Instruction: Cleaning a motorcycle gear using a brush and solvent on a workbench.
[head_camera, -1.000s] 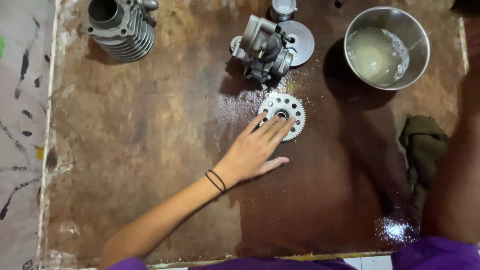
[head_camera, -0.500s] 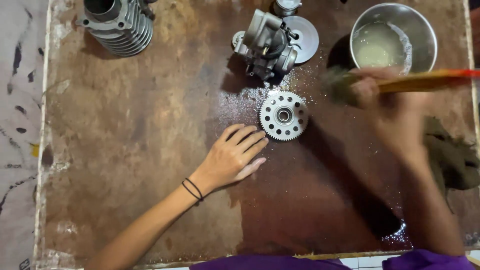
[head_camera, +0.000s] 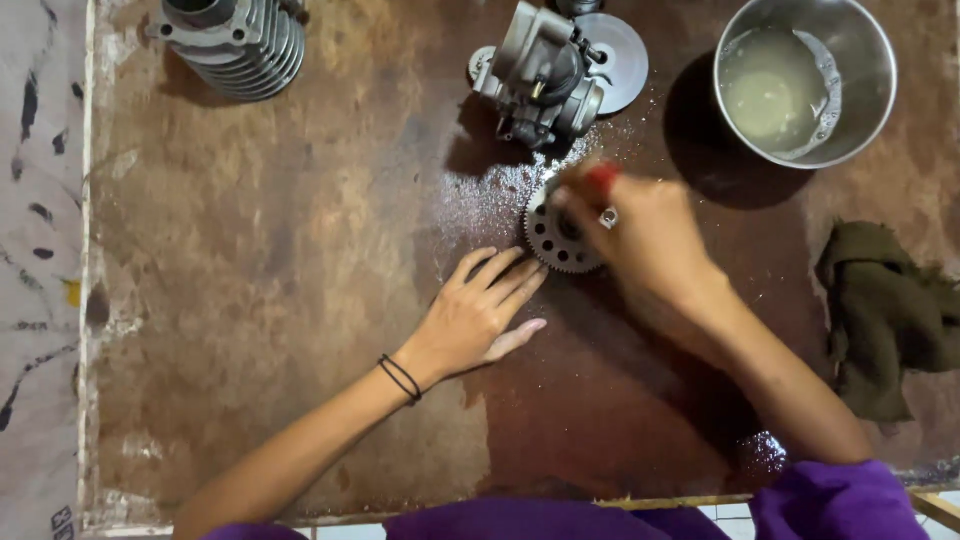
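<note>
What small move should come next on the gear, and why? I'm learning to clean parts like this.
Probably short brush strokes around the gear, turning it bit by bit. The right hand holds a red-handled brush over it, blurred; the left hand lies flat with fingertips at the gear's toothed edge, and wet speckles surround it on the board.

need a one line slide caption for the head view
Left hand steadies a toothed gear on a wet brown board while the right hand works over it.
</note>
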